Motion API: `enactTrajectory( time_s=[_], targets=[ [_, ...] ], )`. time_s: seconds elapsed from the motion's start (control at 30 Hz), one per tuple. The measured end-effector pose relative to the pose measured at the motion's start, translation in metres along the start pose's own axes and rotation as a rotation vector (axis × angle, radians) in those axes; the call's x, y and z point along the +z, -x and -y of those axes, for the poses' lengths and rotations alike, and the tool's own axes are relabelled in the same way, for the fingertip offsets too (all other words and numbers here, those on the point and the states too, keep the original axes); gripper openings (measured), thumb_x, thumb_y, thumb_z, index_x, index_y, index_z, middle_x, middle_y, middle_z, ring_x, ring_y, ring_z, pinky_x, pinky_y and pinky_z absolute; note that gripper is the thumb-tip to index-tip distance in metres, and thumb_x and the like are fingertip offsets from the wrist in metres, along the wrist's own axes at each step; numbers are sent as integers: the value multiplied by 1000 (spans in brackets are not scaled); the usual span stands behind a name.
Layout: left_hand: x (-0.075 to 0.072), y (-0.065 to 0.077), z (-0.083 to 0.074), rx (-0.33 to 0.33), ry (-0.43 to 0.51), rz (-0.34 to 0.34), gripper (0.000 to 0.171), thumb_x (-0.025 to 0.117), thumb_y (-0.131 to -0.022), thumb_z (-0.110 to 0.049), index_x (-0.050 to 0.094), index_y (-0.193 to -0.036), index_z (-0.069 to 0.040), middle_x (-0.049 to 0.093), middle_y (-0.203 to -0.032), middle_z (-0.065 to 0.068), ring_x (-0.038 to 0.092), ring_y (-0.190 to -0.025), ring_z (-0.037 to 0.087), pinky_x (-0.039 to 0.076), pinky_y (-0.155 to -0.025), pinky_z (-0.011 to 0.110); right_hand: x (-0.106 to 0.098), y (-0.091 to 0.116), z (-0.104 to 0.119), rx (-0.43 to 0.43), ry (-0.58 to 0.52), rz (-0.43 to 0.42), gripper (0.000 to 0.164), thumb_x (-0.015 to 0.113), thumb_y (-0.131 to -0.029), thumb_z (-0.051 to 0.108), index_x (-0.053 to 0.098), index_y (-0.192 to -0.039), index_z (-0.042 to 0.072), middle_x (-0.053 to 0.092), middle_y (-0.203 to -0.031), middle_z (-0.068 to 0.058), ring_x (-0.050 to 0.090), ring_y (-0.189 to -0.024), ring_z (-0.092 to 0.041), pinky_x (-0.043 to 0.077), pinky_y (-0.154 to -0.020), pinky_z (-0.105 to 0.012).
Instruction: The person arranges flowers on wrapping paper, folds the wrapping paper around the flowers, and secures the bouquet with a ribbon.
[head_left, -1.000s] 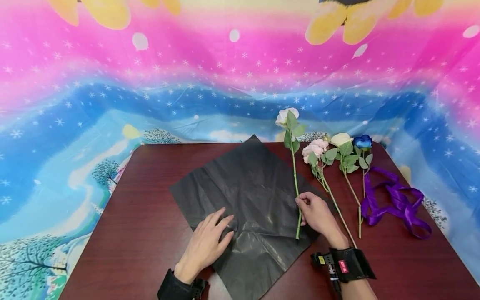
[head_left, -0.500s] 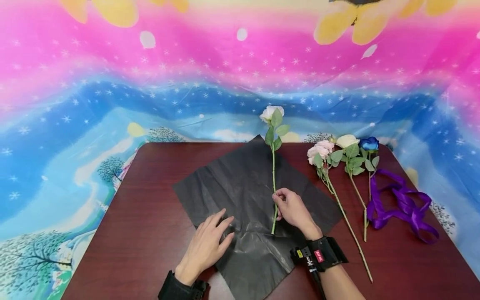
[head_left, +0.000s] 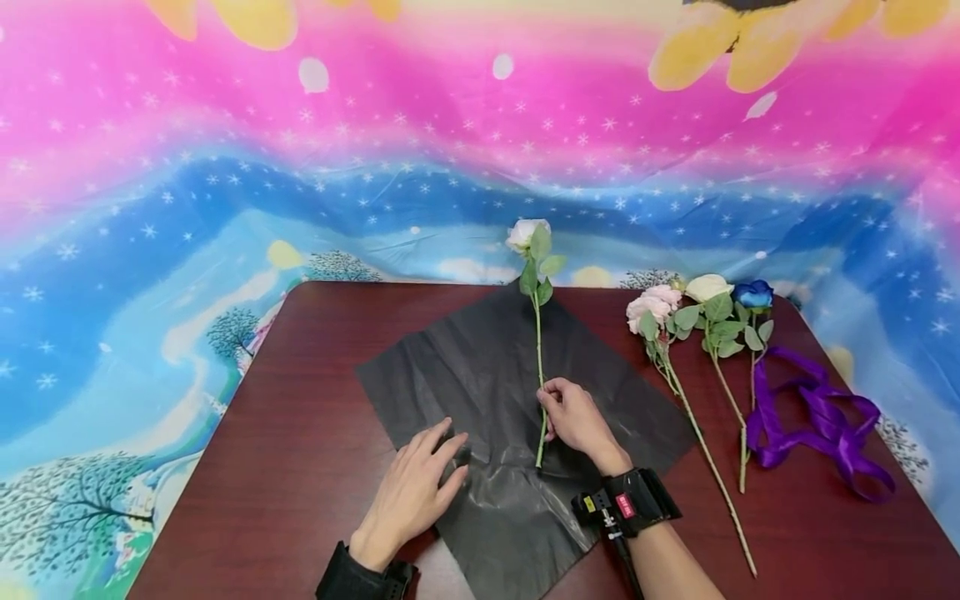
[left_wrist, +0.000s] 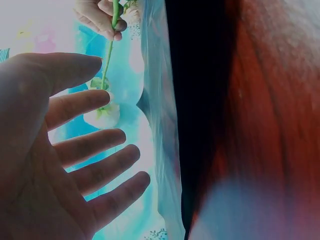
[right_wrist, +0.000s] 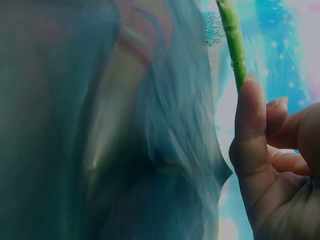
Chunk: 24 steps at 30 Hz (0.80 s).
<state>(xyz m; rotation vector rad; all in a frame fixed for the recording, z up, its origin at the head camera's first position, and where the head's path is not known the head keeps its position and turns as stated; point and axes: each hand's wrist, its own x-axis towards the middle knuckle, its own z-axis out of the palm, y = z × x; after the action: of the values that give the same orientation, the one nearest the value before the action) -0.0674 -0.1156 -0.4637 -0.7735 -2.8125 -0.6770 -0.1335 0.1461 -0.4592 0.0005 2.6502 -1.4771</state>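
Observation:
My right hand [head_left: 579, 417] pinches the green stem of a white rose [head_left: 528, 237] between thumb and fingers. The rose stands head-up over the middle of a black wrapping sheet [head_left: 480, 383], its bloom past the sheet's far corner. In the right wrist view the thumb and fingers close on the stem [right_wrist: 233, 40], while the bloom is out of frame. My left hand [head_left: 416, 479] hovers at the sheet's left edge with fingers spread. The left wrist view shows its palm side bare, fingers [left_wrist: 107, 150] straight and apart, with the rose's stem [left_wrist: 111, 55] beyond them.
To the right on the brown table [head_left: 285, 433] lie a pink flower [head_left: 654, 308] on a long stem, a cream rose [head_left: 708, 288] and a blue rose [head_left: 753, 294]. A tangled purple ribbon [head_left: 821, 421] is beside them. A printed cloth [head_left: 420, 192] hangs behind.
My right hand has carried the white rose leftward from the sheet's right side to over its middle. The left hand has stayed put. The view has shifted slightly.

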Motion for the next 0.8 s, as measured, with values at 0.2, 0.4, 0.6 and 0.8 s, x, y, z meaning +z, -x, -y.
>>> enactTrajectory(
  time_s=[0.2, 0.4, 0.6, 0.8],
  targets=[
    [-1, 2, 2, -2, 0, -7, 39, 65, -92, -31, 61, -128, -15, 50, -137, 12, 51, -119, 29, 46, -87, 48, 5, -8, -1, 26, -36, -9, 17, 53, -98, 11, 60, -102, -4, 55, -60, -8, 60, -46, -20, 53, -50, -34],
    [-2, 3, 3, -21, 15, 11, 39, 65, -92, -30, 61, -128, -15, 48, -139, 12, 49, -121, 29, 44, -91, 49, 11, -14, -2, 48, -36, -17, 15, 54, -97, 10, 60, -99, -4, 55, -57, -7, 61, -45, -19, 52, -48, -33],
    [-2, 5, 4, -27, 16, 19, 39, 64, -93, -30, 60, -129, -15, 48, -139, 13, 48, -123, 29, 43, -92, 48, 15, -16, -7, 64, -50, -10, 13, 54, -97, 8, 59, -96, -4, 55, -53, -7, 60, -44, -19, 52, -46, -32],
    [-1, 5, 4, -22, 15, 20, 38, 64, -93, -30, 61, -128, -14, 48, -138, 14, 49, -121, 29, 44, -91, 48, 17, -17, -10, 45, -19, -27, 16, 58, -95, 9, 57, -106, -3, 61, -65, -8, 60, -45, -18, 52, -46, -32]
  ],
)
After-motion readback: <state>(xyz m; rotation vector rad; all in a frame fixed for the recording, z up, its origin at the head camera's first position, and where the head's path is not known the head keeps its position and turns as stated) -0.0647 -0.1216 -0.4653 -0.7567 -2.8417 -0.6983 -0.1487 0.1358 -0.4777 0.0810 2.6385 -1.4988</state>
